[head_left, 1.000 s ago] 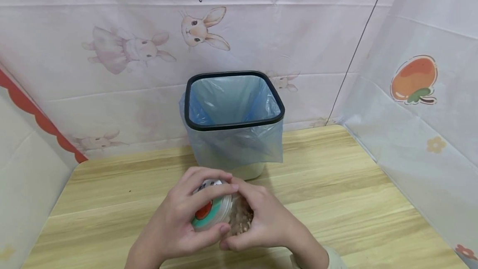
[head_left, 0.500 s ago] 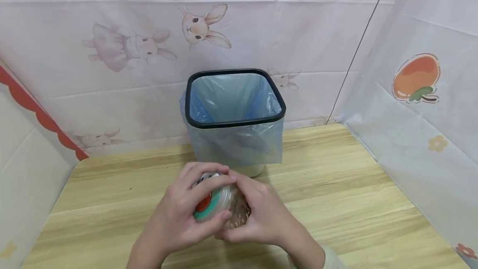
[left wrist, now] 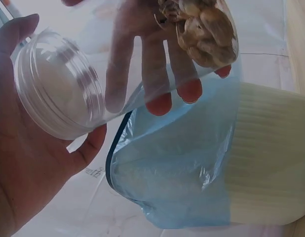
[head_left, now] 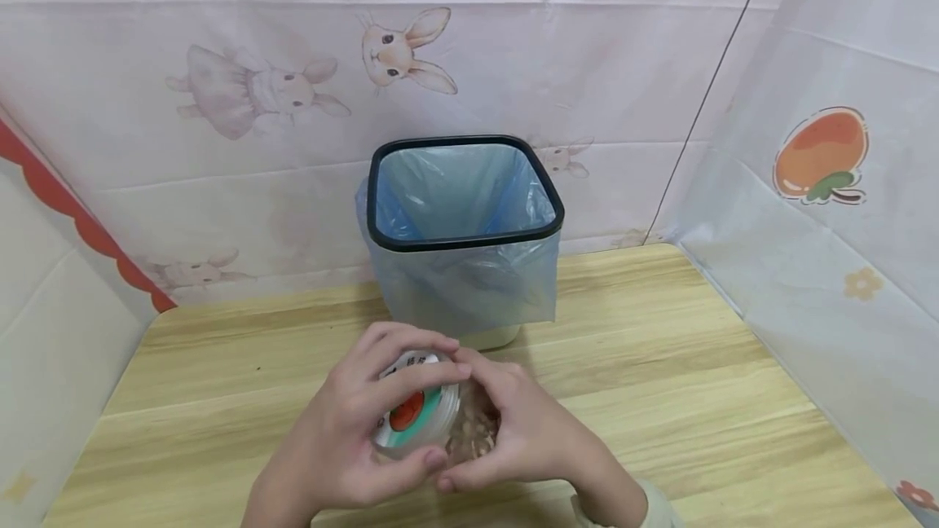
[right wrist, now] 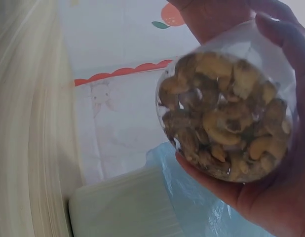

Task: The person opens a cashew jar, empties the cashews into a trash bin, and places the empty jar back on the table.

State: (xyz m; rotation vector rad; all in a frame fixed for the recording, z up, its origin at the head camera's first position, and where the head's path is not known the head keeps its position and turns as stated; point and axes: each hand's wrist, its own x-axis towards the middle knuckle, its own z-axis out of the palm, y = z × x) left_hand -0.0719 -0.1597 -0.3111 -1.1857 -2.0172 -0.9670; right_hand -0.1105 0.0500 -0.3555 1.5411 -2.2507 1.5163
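A clear plastic jar (head_left: 473,426) is held tilted above the wooden tabletop by both hands. My left hand (head_left: 341,434) grips its lid end, fingers over the top and thumb below. A white label (head_left: 411,410) with green and red print covers the lid. Around the jar's body curls my right hand (head_left: 539,434), its fingers seen through the clear wall in the left wrist view. Brown nut-like pieces (right wrist: 224,118) lie gathered at the bottom end, on the right hand's side. The clear ridged lid rim (left wrist: 58,84) sits in the left palm.
Just beyond the hands stands a pale bin (right wrist: 123,202) with a black rim (head_left: 469,245). A blue plastic bag (head_left: 469,288) lines it and hangs over its sides. Printed wall sheets (head_left: 293,210) border the wooden table (head_left: 660,365) at the back and sides.
The lid has turned, and more of the white part of its label shows now. Half a second ago the right thumb was tucked behind the left; now they are apart.
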